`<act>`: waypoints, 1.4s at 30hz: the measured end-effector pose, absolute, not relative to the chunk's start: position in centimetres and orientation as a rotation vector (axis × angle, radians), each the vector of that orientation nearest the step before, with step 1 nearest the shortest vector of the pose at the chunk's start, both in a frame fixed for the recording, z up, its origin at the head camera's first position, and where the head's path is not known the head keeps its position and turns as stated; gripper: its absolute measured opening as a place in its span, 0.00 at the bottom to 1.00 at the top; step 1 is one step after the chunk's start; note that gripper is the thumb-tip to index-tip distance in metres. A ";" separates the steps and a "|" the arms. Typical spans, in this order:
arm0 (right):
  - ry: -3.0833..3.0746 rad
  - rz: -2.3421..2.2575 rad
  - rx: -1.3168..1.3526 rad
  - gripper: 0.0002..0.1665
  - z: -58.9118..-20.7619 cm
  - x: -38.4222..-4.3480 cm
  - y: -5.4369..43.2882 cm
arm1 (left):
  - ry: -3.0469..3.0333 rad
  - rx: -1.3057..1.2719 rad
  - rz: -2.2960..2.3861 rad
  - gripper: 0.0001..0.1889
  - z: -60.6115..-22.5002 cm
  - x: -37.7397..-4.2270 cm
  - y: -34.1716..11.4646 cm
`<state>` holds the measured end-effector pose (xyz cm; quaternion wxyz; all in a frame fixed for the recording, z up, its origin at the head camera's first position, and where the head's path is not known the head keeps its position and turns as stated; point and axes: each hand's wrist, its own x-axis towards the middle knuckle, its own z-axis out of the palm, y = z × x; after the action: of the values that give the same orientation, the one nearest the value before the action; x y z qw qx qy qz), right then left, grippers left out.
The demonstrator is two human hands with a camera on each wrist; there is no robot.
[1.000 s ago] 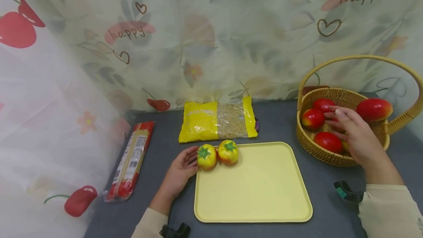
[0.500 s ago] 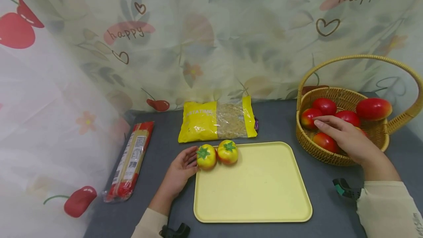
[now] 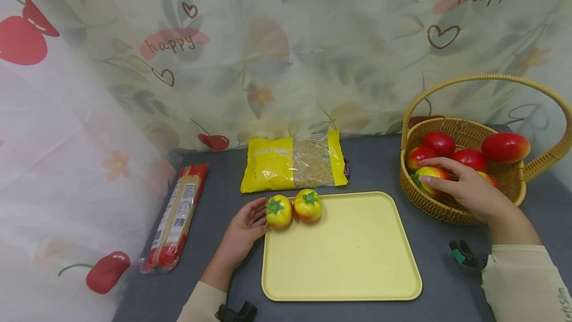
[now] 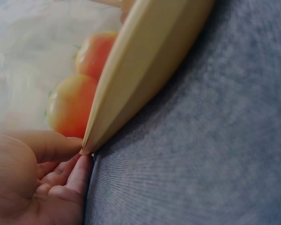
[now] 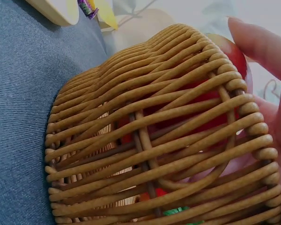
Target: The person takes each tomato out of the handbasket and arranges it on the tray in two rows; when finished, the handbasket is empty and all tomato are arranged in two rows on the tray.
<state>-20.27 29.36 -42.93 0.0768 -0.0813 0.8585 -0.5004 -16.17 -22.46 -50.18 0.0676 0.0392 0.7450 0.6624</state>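
My right hand [image 3: 475, 190] reaches into the wicker basket [image 3: 420, 202] and grips a yellow-red toy tomato [image 3: 431, 180], its green leafy top facing left. In the right wrist view the basket's weave [image 5: 145, 126] covers most of the fingers and fruit; the thumb [image 5: 262, 47] shows above the rim. At the far left corner of the yellow tray [image 3: 344, 257], my left hand [image 3: 243, 230] pinches the rim between thumb and fingertips. Two yellow-red toy tomatoes, one [image 3: 279, 212] close to those fingers and another [image 3: 308, 205] beside it, sit on that corner.
Several red fruits [image 3: 469, 159] lie in the basket, whose tall handle [image 3: 487, 77] arches overhead. A yellow pasta bag [image 3: 295, 161] lies behind the tray. To the left is a red-ended noodle packet [image 3: 176, 217]. A patterned curtain [image 3: 286, 63] stands behind.
My right hand has lowered into the basket and closed its fingers on a fruit, which has turned so its green top shows. The left hand and tray have stayed put.
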 end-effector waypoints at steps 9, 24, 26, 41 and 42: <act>2.534 -1.839 -0.279 0.18 -43.3 -20.1 29.9 | 2.247 0.113 1.987 0.36 -50.1 -16.1 -22.4; 2.495 -2.037 -0.265 0.32 -42.4 -19.7 28.1 | 2.255 0.124 1.993 0.35 -50.1 -16.0 -22.4; 2.496 -2.041 -0.277 0.33 -42.2 -19.6 27.6 | 2.255 0.126 1.995 0.35 -50.1 -16.0 -22.4; 2.519 -1.956 -0.391 0.37 -41.3 -18.7 24.0 | 2.263 0.130 1.988 0.36 -50.3 -16.1 -22.5; 2.503 -1.954 -0.408 0.39 -41.3 -18.7 23.7 | 2.263 0.130 1.987 0.36 -50.3 -16.1 -22.5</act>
<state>-18.67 23.74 -41.25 -0.0301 -0.1273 0.7815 -0.6101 -16.14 -22.45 -50.33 0.0635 0.0430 0.7493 0.6578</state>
